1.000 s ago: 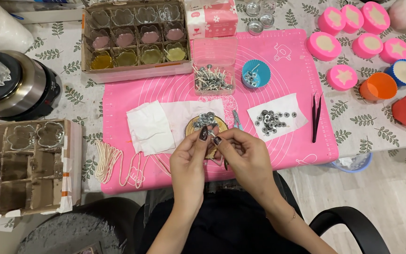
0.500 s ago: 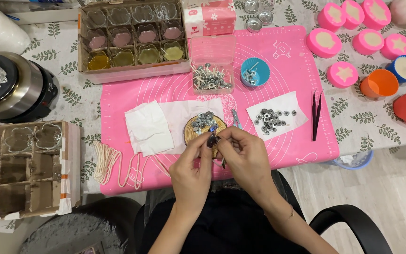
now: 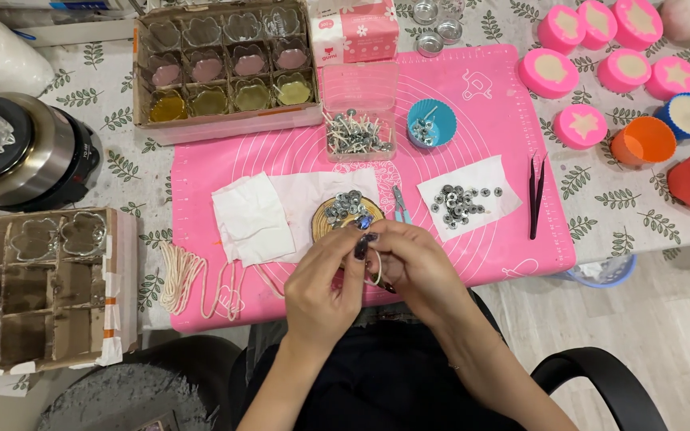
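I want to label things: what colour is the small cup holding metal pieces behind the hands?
The small cup is blue, seen clearly in the head view.

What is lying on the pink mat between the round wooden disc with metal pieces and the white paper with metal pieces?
In the head view, small blue-handled pliers lie between the wooden disc and the white paper, on the pink mat.

Leaf-print table (image 3: pixel 632 219), pink mat (image 3: pixel 489 96), cardboard trays (image 3: pixel 225 72), pot (image 3: pixel 29 156)
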